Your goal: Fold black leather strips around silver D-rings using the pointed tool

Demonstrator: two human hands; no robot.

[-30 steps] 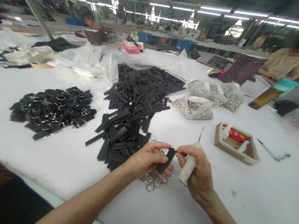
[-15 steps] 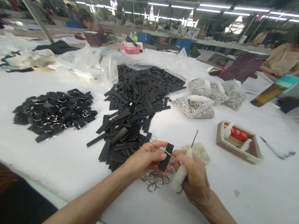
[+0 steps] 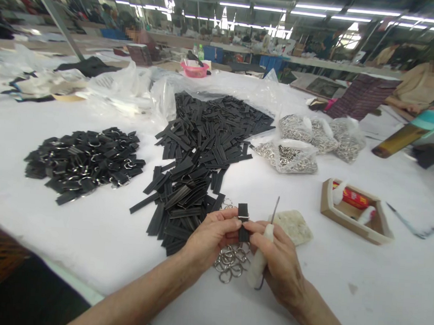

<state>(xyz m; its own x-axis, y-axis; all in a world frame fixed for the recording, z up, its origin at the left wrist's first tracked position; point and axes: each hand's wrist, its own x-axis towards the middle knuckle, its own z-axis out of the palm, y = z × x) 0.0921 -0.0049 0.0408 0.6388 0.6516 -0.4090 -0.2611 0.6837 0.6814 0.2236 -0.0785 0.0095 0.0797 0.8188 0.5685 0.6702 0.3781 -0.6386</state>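
Between its thumb and fingers my left hand [image 3: 212, 234] pinches a short black strip [image 3: 242, 233] that stands nearly upright, with a metal ring [image 3: 243, 217] across its upper part. My right hand [image 3: 279, 251] is closed around an awl [image 3: 258, 262] with a thick off-white handle; its thin metal point sticks upward. The right thumb and fingertips also touch the strip's right edge. Loose D-shaped metal rings [image 3: 226, 274] lie on the table below the hands. Just beyond the left hand spreads a large heap of black strips [image 3: 185, 195].
Ringed black strips form a pile [image 3: 83, 160] at left. Clear bags of metal rings [image 3: 292, 155] stand at back right. Further right are a cardboard tray [image 3: 354, 224] with small bottles, scissors-like tool [image 3: 413, 223] and tilted tumbler [image 3: 408, 136]. A pale flat block [image 3: 296, 227] lies beside my right hand.
The strip has turned from slanted to nearly upright, and the ring on it now sits nearer its top. The right fingers have moved onto the strip's edge. The view has shifted slightly.
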